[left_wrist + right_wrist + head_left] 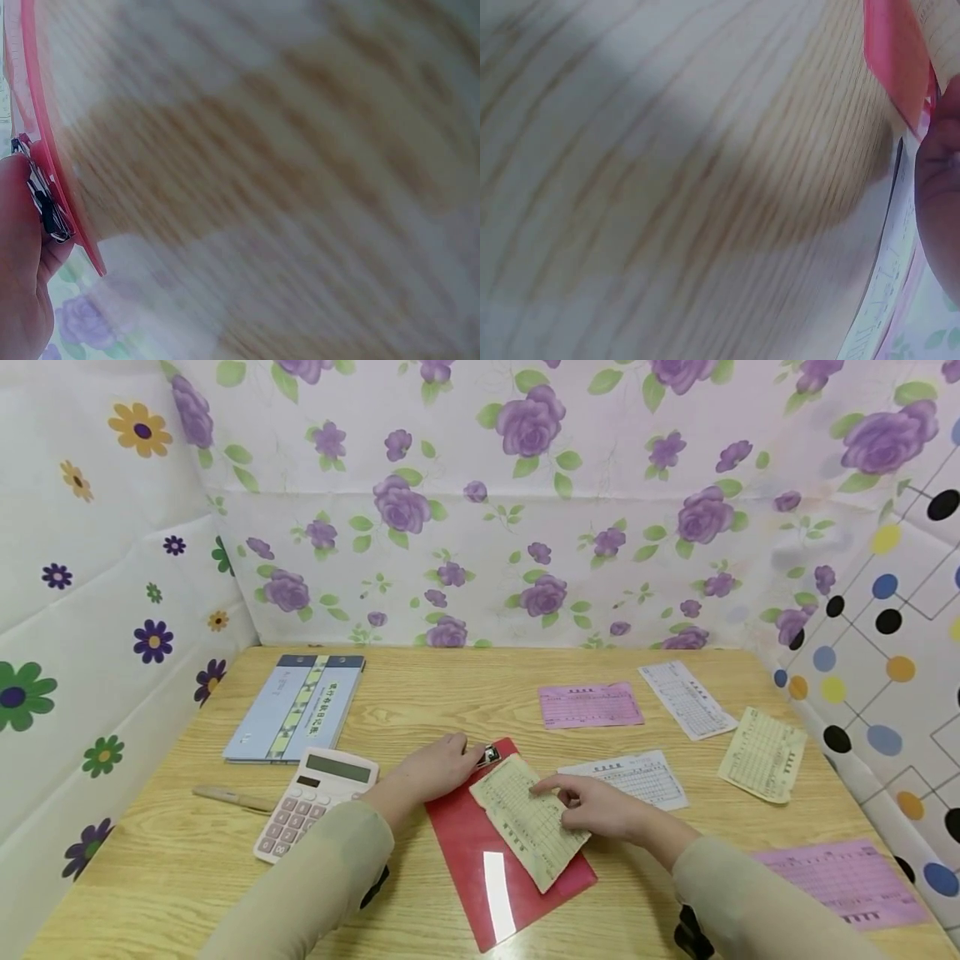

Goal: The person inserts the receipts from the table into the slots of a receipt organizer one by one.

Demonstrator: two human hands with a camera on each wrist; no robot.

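A red clip folder [468, 847] lies slanted on the table between the two hands. My left hand [438, 767] grips the metal clip [489, 756] at its far end; the left wrist view shows the thumb on one side of the clip [46, 202] and a finger behind it. On the folder rests a yellow printed slip [517, 814], its upper end close to the clip. My right hand [600, 806] touches this slip near its right edge, index finger reaching over the print, other fingers bent and partly hidden. Only the hand's side [939, 180] appears in the right wrist view.
Left of the folder are a calculator [322, 793], a pen [232, 797] and blue account books [258, 710]. To the right lie pink slips [591, 704], white slips [686, 697] and another yellow slip [763, 756]. Patterned cloth [450, 510] borders the table.
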